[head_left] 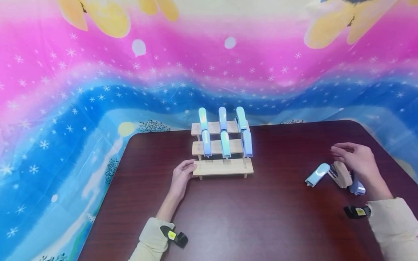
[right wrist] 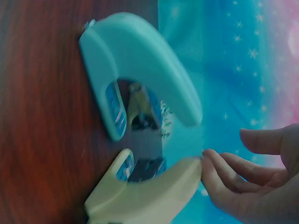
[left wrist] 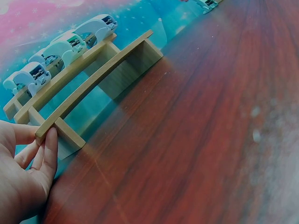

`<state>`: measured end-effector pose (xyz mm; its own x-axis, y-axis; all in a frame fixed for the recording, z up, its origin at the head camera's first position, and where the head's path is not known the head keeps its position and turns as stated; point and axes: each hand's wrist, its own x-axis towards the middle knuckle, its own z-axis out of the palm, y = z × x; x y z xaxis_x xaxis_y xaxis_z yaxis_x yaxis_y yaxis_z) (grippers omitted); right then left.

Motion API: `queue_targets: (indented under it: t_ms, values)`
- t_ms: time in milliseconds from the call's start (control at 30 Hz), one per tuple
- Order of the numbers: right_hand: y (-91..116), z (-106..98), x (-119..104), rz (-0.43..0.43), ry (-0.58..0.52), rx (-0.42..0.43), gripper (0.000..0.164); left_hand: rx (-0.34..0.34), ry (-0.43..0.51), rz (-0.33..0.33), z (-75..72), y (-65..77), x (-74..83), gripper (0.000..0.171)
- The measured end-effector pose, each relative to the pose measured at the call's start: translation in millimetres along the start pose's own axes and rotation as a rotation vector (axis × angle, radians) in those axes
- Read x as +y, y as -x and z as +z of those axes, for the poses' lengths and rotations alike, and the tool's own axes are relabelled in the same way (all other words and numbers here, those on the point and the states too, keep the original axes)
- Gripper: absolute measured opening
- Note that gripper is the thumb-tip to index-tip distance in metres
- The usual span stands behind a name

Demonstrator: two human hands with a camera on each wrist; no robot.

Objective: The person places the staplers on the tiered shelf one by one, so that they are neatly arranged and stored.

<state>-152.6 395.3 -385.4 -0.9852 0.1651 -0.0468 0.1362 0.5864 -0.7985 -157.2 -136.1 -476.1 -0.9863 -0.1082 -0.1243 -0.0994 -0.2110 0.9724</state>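
My left hand [head_left: 181, 177] pinches the left end of the bottom shelf of a three-step wooden stand [head_left: 223, 166]. In the left wrist view, the thumb lies on top of the board and fingers sit beneath it. Three pastel staplers stand on the top step, among them a lilac stapler [head_left: 222, 117]; three more stand on the middle step. On the right, my right hand [head_left: 359, 161] is over a beige stapler [head_left: 342, 174]. Its fingertips are right at that stapler's handle tip in the right wrist view, thumb held apart. A mint stapler [head_left: 318, 174] and a bluish-purple stapler [head_left: 358, 187] lie beside it.
The dark red-brown table [head_left: 248, 217] has rounded far corners. Behind it hangs a colourful cloth [head_left: 183, 72] with snowflakes, close to the back of the stand. Black straps with cameras circle both wrists over light sleeves.
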Motion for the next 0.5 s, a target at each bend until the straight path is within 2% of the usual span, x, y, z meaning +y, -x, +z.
queue_targets:
  t_ms: [100,167,367,500]
  values:
    - [2.8,-8.0,9.3,-0.008,0.127,0.026,0.056,0.002,0.007,-0.003,-0.1,-0.1,-0.1,0.036]
    - [4.1,-13.0,15.3,-0.043,0.226,0.007,0.053,0.001,0.01,-0.005,0.0,0.3,0.2,0.036]
    - [6.8,-19.7,29.1,-0.121,0.364,-0.206,0.055,0.005,0.013,-0.003,0.0,2.3,1.0,0.036]
    - [6.6,-20.4,32.4,-0.162,0.434,-0.288,0.053,-0.001,0.009,-0.004,0.1,1.0,1.2,0.035]
